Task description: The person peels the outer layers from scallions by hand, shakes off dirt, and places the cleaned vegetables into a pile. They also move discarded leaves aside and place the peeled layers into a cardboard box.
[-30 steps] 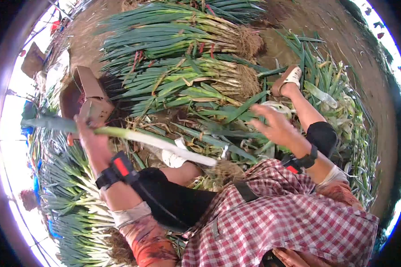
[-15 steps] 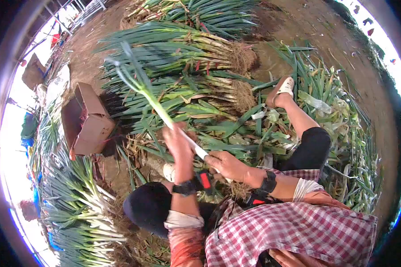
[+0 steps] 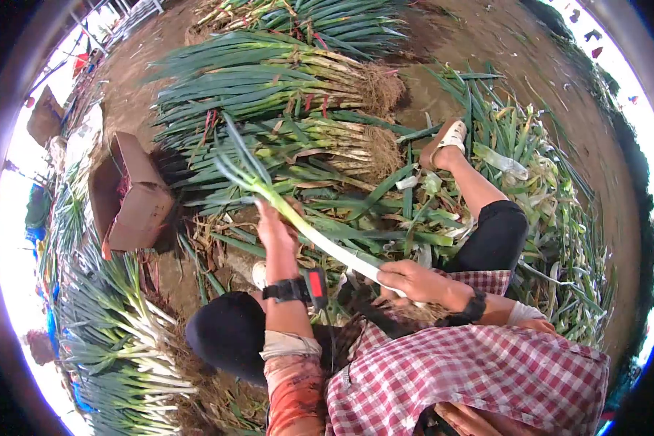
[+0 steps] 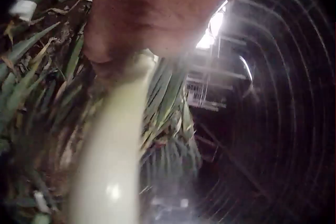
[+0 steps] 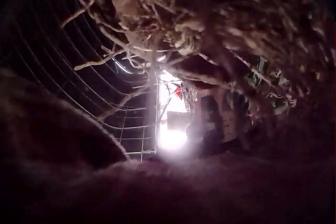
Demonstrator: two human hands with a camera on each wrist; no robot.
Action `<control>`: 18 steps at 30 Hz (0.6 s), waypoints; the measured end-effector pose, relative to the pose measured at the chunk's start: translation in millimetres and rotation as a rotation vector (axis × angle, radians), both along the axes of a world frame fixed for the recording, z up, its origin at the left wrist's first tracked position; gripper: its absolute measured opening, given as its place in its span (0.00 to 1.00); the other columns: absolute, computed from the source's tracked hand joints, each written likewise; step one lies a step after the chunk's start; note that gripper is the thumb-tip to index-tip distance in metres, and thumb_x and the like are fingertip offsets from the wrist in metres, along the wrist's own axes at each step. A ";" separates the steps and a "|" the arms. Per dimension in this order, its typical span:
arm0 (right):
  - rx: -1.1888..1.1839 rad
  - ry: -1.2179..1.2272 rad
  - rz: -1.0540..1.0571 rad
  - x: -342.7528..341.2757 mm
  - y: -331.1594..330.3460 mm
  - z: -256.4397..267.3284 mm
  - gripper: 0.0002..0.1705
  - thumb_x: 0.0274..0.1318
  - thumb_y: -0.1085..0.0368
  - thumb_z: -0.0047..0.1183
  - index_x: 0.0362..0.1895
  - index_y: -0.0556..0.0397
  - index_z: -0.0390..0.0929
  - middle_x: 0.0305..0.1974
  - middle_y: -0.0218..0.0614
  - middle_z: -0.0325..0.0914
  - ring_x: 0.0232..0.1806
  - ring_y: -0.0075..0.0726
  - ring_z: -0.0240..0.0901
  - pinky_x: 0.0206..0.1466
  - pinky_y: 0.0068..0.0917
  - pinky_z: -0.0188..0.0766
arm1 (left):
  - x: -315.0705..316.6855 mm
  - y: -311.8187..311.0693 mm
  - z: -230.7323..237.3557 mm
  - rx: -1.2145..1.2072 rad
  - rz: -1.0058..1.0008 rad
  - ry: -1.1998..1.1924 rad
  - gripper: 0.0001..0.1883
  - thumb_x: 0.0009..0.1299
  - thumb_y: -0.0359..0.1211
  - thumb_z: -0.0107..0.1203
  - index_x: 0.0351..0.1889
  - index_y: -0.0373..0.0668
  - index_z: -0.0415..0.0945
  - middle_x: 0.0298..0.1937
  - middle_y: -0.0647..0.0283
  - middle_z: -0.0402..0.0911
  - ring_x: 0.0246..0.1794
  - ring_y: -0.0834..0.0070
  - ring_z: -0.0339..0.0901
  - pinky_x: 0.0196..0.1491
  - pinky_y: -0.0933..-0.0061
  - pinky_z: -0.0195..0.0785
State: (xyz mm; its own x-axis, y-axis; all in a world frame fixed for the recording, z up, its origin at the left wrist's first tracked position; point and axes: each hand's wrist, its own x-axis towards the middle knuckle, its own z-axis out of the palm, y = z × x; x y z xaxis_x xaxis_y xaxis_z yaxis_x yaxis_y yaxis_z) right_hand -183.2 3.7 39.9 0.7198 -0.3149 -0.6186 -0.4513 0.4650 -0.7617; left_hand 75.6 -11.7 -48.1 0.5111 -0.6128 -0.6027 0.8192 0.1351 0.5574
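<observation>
A single long green onion slants across my lap, its white shank low and its green leaves up and to the left. Around its upper part, just below where the leaves fork, my left hand is curled. Lower down, my right hand grips the white shank close to the root end. In the left wrist view the pale shank runs out from under the left hand. Shaggy roots fill the top of the right wrist view, where the right hand's fingers are hidden.
Tied bundles of green onions lie ahead on the dirt floor. Untied ones are piled at the left, near an open cardboard box. Peeled leaves heap up on the right, beside an outstretched leg and shoe.
The onion has swung from pointing left to slanting up and left. My right hand, earlier off it with fingers spread, now grips its lower shank. My left hand sits nearer the leaves than half a second ago.
</observation>
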 end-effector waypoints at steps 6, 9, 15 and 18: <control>0.069 -0.091 -0.113 -8.9 5.0 -2.6 0.16 0.60 0.57 0.36 0.30 0.58 0.66 0.17 0.26 0.62 0.14 0.18 0.56 0.16 0.17 0.54 | 3.0 -6.6 -4.0 -0.094 0.268 0.280 0.21 0.69 0.44 0.35 0.32 0.33 0.66 0.24 0.57 0.72 0.25 0.66 0.73 0.30 0.71 0.70; -0.064 -0.121 -0.185 13.0 -8.7 -14.4 0.18 0.60 0.56 0.35 0.30 0.59 0.66 0.17 0.27 0.62 0.13 0.18 0.57 0.15 0.18 0.54 | -59.6 21.2 -20.7 0.334 -0.852 -0.344 0.15 0.66 0.38 0.39 0.33 0.34 0.71 0.27 0.55 0.75 0.30 0.63 0.74 0.35 0.69 0.67; -0.452 0.050 -0.101 41.1 -47.9 -5.8 0.18 0.58 0.56 0.39 0.25 0.57 0.67 0.15 0.27 0.65 0.13 0.18 0.61 0.15 0.20 0.58 | -80.9 38.0 -64.5 0.544 -1.612 -1.105 0.26 0.63 0.49 0.40 0.47 0.36 0.68 0.49 0.49 0.70 0.52 0.66 0.67 0.53 0.67 0.58; -0.467 0.016 -0.099 32.7 -34.1 -17.3 0.18 0.58 0.56 0.40 0.24 0.58 0.66 0.14 0.28 0.65 0.12 0.20 0.61 0.15 0.22 0.57 | -59.7 24.9 -25.3 -0.073 -0.518 0.060 0.27 0.66 0.51 0.39 0.49 0.36 0.60 0.46 0.54 0.70 0.47 0.59 0.69 0.44 0.60 0.65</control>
